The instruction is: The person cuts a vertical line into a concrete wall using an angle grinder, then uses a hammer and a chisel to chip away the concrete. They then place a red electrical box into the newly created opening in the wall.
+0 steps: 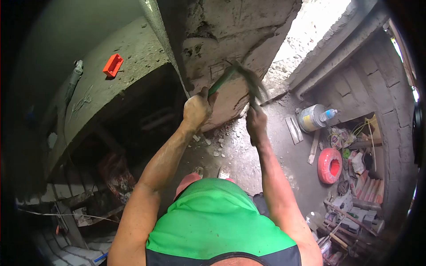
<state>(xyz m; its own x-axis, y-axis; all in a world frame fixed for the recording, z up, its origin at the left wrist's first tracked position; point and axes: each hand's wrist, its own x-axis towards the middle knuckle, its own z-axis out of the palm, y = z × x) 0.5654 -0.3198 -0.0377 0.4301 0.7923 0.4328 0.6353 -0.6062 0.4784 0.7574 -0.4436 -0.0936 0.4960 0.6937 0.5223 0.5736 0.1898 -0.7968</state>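
My left hand [197, 110] is closed round a green chisel [222, 80], which slants up and right against the rough face of a wall [230, 48]. My right hand [256, 123] grips a hammer [254, 84] by its handle. The hammer is blurred, and its upper end is close to the top of the chisel; whether they touch I cannot tell. Thin outlines are cut or drawn on the wall beside the chisel.
A concrete slab [137, 48] at the left bears an orange box [113, 65] and an angle grinder [73, 82]. Rubble [217, 148] lies on the floor. At the right are a bucket [310, 119], a red hose coil [329, 166] and piled tools [346, 230].
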